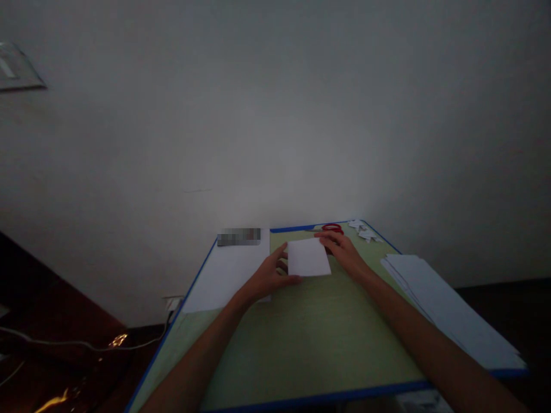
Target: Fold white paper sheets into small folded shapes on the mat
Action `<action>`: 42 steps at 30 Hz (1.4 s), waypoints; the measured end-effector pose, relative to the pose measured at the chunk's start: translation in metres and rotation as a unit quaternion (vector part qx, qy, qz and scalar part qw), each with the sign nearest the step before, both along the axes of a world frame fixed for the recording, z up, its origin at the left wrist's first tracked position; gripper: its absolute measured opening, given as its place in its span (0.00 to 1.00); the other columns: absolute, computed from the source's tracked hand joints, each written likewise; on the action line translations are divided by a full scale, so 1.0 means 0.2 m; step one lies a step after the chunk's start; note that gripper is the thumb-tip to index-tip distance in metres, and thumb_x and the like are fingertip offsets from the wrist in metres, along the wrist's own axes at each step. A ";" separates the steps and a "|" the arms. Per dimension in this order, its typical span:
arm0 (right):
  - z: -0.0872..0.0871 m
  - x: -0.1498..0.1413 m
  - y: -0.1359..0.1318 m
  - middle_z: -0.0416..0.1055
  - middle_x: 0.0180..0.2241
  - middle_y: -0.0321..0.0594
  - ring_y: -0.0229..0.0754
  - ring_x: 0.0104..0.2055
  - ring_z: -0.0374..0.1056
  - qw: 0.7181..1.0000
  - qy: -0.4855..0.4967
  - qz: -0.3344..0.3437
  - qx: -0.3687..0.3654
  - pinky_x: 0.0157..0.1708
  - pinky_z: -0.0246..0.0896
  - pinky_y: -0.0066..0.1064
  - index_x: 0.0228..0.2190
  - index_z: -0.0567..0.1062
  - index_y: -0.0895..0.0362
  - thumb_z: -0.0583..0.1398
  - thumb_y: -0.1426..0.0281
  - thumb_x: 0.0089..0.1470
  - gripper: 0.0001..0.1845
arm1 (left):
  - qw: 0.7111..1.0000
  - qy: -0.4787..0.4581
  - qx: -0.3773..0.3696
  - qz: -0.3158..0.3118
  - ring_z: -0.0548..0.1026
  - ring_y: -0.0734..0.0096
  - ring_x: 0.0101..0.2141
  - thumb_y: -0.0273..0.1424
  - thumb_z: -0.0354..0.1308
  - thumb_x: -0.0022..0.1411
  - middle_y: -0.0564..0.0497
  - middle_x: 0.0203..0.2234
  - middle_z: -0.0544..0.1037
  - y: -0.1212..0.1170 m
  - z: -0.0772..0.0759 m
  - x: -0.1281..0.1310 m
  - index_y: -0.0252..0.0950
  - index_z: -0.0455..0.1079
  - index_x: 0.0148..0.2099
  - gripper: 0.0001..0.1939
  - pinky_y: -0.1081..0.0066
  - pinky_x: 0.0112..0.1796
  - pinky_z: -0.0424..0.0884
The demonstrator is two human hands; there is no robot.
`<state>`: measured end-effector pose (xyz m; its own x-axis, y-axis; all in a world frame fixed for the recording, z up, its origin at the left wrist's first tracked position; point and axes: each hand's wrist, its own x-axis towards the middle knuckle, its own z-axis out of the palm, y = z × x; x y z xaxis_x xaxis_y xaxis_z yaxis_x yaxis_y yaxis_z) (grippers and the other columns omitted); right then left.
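A small square of white paper (309, 257) is between my two hands, over the green table top (310, 338). My left hand (272, 274) grips its left side, with the thumb along the lower edge and the fingers at the upper left corner. With its fingertips, my right hand (340, 250) holds the upper right corner. Just behind the right hand lie scissors with red handles (332, 228), their blades pointing left. Whether the paper is folded or a single layer, I cannot tell.
White sheets (228, 281) lie on the table's left, with a blurred-out dark object (239, 237) on top. A stack of white paper (447, 310) covers the right edge. Small folded paper pieces (365, 234) sit at the far right corner. A wall stands behind; a cable (86, 345) runs at left.
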<state>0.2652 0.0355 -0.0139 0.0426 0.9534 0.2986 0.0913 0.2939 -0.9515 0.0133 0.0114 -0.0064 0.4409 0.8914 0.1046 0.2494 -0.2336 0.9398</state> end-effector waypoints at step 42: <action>-0.03 -0.01 -0.01 0.73 0.42 0.46 0.51 0.48 0.69 0.995 -0.087 -0.019 0.047 0.43 0.68 0.40 0.30 0.81 0.54 0.67 0.46 0.48 0.23 | 0.997 -0.014 0.004 0.081 0.77 0.71 0.26 0.50 0.64 0.57 0.44 0.39 0.77 -0.01 0.05 0.02 0.33 0.72 0.51 0.29 0.73 0.24 0.69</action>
